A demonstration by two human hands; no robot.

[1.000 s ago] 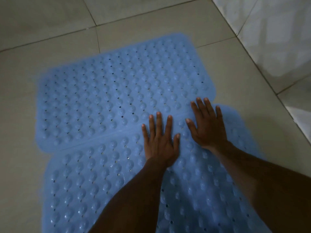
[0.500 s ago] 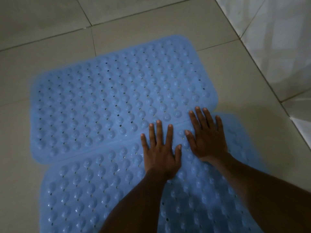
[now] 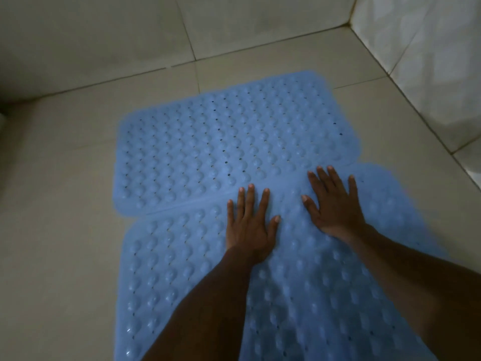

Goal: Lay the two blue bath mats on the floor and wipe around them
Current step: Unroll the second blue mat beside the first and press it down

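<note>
Two mats: far mat (image 3: 234, 142), near mat (image 3: 169, 269) under left hand (image 3: 248, 230), right hand (image 3: 335, 207), both flat.

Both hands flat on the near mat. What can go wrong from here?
1. Left hand and right hand press the near mat right at its seam with the far mat; a forward shove could ride one edge over the other.
2. The near mat sits offset toward the wall, leaving a narrower floor strip that may be awkward to wipe.
</note>
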